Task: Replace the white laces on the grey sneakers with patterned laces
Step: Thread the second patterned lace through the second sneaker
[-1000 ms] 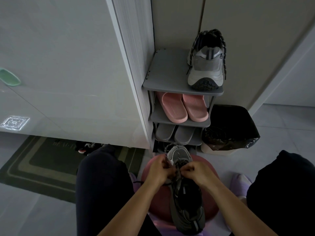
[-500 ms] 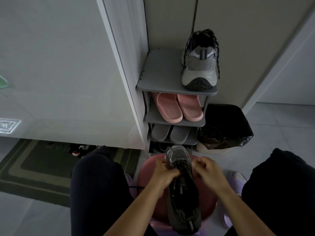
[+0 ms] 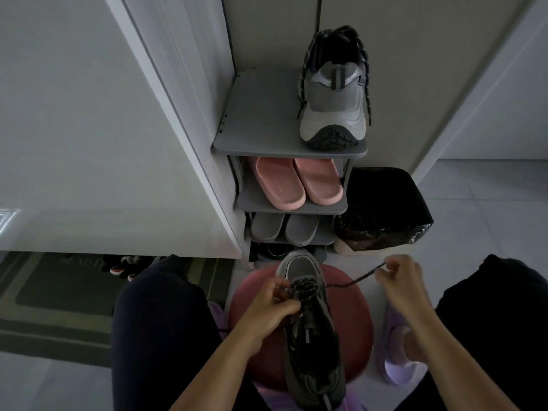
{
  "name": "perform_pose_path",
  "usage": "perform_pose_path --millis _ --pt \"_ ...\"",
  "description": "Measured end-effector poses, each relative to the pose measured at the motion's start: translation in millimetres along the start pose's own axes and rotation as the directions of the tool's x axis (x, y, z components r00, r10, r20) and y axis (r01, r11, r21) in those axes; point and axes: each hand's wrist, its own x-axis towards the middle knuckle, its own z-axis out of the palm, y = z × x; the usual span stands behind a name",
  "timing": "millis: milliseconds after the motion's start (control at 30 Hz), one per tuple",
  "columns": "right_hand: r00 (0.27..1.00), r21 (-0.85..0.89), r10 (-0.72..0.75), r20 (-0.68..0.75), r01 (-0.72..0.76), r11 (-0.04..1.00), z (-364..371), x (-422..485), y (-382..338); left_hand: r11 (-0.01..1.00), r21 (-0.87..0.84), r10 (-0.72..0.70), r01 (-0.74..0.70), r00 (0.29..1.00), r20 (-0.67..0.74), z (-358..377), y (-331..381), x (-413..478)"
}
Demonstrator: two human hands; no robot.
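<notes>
— So where's the grey sneaker (image 3: 311, 336)?
— Lying toe-away on the red stool (image 3: 353, 315), between the knees. The left hand (image 3: 272, 304) grips it, fingers curled at the lacing.
— And the right hand (image 3: 400, 280)?
— Out to the right of the shoe, pinching the end of the patterned lace (image 3: 353, 281), which runs taut from the eyelets.
— The other one?
— The second grey sneaker (image 3: 332, 108) stands heel-out on the shoe rack (image 3: 258, 114) top shelf, laces hanging down both sides

Grey sneaker (image 3: 311, 345) lies toe-forward on red stool (image 3: 353, 315), patterned lace (image 3: 355, 280) stretched rightward; second sneaker (image 3: 332, 105) sits on top shelf (image 3: 261, 114).
</notes>
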Motion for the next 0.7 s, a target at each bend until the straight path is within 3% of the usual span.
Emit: perform_pose_path --millis 67,133,200,267,333,433,500,600,700 --pt "0.968 -0.056 -0.237 0.087 0.243 0.968 18.8 -12.9 -1.9 1.0 -0.015 -0.004 0.005 0.999 0.032 -7.0 -1.7 1.8" --pt "0.842 -0.03 -0.489 0.228 0.508 0.861 33.3 -23.9 -14.6 0.998 0.064 0.012 -0.02 0.992 0.123 -12.8 -0.1 4.4" --pt "0.738 -0.093 -0.543 0.401 0.622 0.777 43.1 -27.1 -19.2 0.97 0.23 0.033 -0.077 0.982 0.187 -12.2 2.5 4.2" --pt "0.726 -0.139 -0.473 0.499 0.606 0.784 46.9 -25.8 -22.1 0.912 0.375 0.092 -0.164 0.975 0.204 -7.9 3.4 3.7" --pt "0.741 -0.155 -0.411 0.53 0.562 0.812 44.6 -23.9 -25.4 0.888 0.407 0.145 -0.216 0.969 0.199 -3.9 1.7 4.2" --pt "0.76 -0.081 -0.404 0.508 0.509 0.857 35.3 -22.5 -24.3 0.907 0.367 0.144 -0.206 0.971 0.189 0.9 3.4 4.2" --pt "0.781 -0.016 -0.362 0.508 0.429 0.903 27.4 -27.1 -21.8 0.943 0.295 0.126 -0.152 0.986 0.107 5.9 4.2 3.7" --pt "0.818 0.027 -0.254 0.515 0.281 0.959 18.4 -37.4 -12.5 0.967 0.244 0.086 -0.077 0.996 -0.024 10.4 3.8 5.0" --pt "0.88 0.135 -0.166 0.446 0.118 0.984 6.9 -40.2 -3.4 0.968 0.236 0.098 -0.082 0.994 -0.056 13.5 5.4 5.0"
